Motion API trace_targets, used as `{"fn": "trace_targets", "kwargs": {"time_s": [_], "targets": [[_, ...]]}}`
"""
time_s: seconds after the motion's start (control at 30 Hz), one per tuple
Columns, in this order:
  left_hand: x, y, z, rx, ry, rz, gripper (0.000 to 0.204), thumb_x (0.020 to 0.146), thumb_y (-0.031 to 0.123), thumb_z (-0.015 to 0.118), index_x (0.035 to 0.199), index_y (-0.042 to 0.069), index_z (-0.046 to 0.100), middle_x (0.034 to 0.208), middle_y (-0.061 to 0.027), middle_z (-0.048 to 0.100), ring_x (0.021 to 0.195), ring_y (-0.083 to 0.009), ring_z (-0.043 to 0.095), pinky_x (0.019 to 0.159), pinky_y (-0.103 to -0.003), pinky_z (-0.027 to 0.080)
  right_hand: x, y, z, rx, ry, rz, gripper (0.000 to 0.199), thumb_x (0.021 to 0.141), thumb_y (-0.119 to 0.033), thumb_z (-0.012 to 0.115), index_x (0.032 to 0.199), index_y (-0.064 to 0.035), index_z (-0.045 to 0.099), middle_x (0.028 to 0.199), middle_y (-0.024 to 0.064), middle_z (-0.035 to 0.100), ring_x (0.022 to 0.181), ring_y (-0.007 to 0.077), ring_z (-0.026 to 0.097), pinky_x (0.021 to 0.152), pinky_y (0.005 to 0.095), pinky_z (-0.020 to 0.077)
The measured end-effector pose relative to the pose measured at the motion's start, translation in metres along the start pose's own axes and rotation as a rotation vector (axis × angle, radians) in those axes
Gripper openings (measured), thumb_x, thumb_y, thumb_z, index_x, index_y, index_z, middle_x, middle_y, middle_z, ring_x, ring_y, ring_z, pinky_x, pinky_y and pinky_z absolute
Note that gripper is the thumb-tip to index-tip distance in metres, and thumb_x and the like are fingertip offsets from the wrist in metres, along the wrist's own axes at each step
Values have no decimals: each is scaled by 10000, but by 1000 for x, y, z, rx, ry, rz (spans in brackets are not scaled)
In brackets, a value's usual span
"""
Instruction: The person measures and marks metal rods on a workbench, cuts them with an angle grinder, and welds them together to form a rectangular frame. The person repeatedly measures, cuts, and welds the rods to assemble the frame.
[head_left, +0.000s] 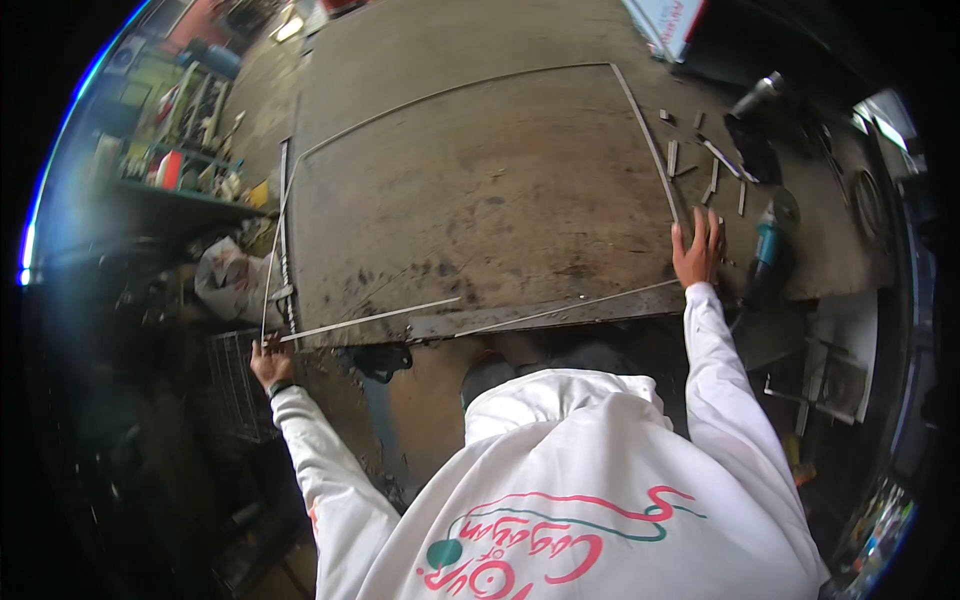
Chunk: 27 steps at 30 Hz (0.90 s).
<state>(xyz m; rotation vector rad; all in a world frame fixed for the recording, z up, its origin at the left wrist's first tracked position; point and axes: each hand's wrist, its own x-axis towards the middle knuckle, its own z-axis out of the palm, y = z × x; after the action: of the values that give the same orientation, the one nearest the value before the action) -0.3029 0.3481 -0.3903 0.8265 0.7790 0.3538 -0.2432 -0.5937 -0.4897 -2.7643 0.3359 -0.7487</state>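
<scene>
A thin metal bar frame (460, 88), bent into a large rough rectangle, lies on the dark worktable (480, 200). Its left side reaches past the table's left edge, where my left hand (270, 364) is closed on the near left corner. From beside that hand a straight flat strip (375, 318) runs right over the table; whether it joins the frame is unclear. At the near right corner my right hand (697, 250) rests with fingers stretched and apart, covering the corner. A thin near-side bar (560, 311) runs from under it along the table's front edge.
Several short metal offcuts (715, 175) lie on the right of the table, near a teal angle grinder (768, 240). A long clamp-like bar (284, 220) lines the left edge. Beyond it are a cluttered shelf (185, 195) and a whitish sack (228, 280).
</scene>
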Motion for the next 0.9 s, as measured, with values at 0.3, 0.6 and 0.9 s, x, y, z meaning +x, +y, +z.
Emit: {"fn": "trace_targets", "kwargs": {"time_s": [0.3,0.6,0.9], "targets": [[-135,-22,178,-423,-719,347,298,1128,266,531,1168,-21,602,1037,-117,658,976,-245,620,878,-375,518,242,-482,-118,268,-643,-1013,487,1065,-454,599,1203,-6,735,1063,154,762,1065,213,736,939,372,596],[-267,45,369,-434,-1184,515,571,1127,400,419,1592,69,424,1632,-188,411,1425,-369,476,1213,-529,351,242,-645,-260,369,-698,-1189,773,1028,-621,510,1458,20,486,1394,202,596,1253,296,642,1051,405,540],[-229,-16,311,-703,-920,-87,842,1028,704,479,1590,81,402,1498,-206,551,1338,-337,578,1181,-511,406,204,-671,-322,572,-853,-766,768,984,-680,598,1278,27,659,1185,188,690,1119,260,700,967,398,586]]}}
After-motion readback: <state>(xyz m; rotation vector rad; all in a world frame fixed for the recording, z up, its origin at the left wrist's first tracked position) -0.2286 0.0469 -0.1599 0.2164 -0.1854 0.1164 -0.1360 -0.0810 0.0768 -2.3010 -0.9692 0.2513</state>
